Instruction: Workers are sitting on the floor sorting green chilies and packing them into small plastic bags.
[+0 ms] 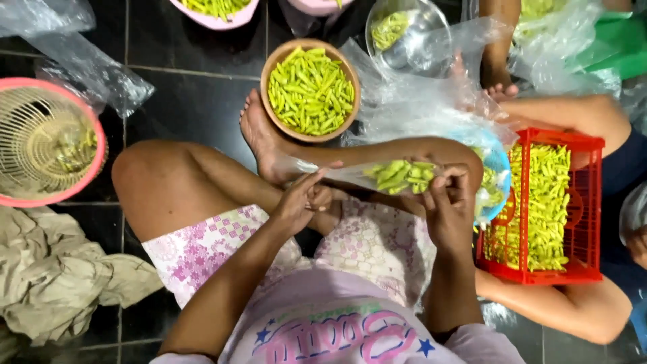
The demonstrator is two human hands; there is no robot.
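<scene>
- The left hand (296,202) is closed in a pinch on the twisted, empty end of a small clear plastic bag of green chillies (377,175); the thumb and fingertips are pressed together on the film.
- The bag is held level in the air above the person's crossed legs, stretched between the two hands, just below the round wooden bowl heaped with green chillies (311,90).
- The bag is judged light and limp: the thin film is likely to be slippery and easily torn, and the chillies inside are loose and can shift toward whichever end is lowered.
- A firm hold is best taken on the gathered neck at the left, with the filled end supported from beneath rather than squeezed, since the pods can be bruised or snapped.
- The right hand (448,202) is curled around the filled end of the bag, with the fingers bent over the film beside the chillies.
- Whether the neck is knotted or only twisted cannot be told, as it is covered by the left fingers.
- The underside of the bag and the right palm are hidden.
- The red plastic crate of green chillies (546,209) is partly covered by another person's arm (573,114), and the pink basket (40,145) at the left is cut off by the frame.
</scene>
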